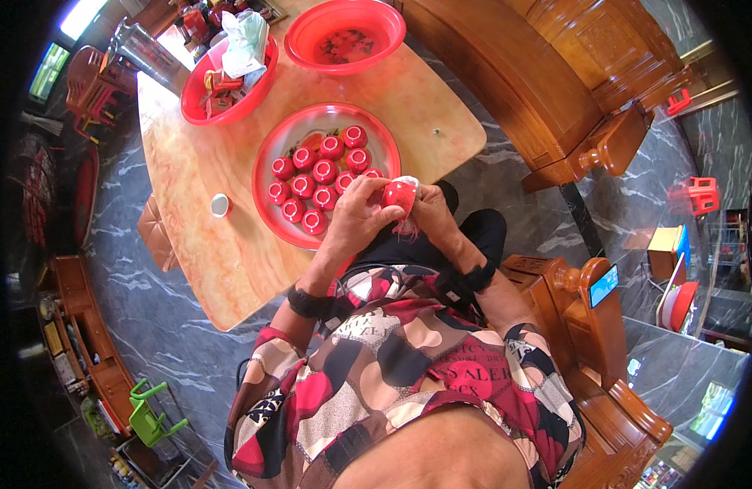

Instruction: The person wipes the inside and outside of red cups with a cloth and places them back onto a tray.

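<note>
Printed lettering on the patterned shirt: dark Latin capitals, set in several lines on a red patch, nearer the body than the right hand; further dark capitals on a pale patch, nearer the body than the left hand. Lit screen, right of both hands: any characters too small to read.

Thirteen visible red cups are counted on one tray, with one held cup near its three o'clock, one pale-lined cup between eight and nine, and two basins between ten and twelve.
</note>
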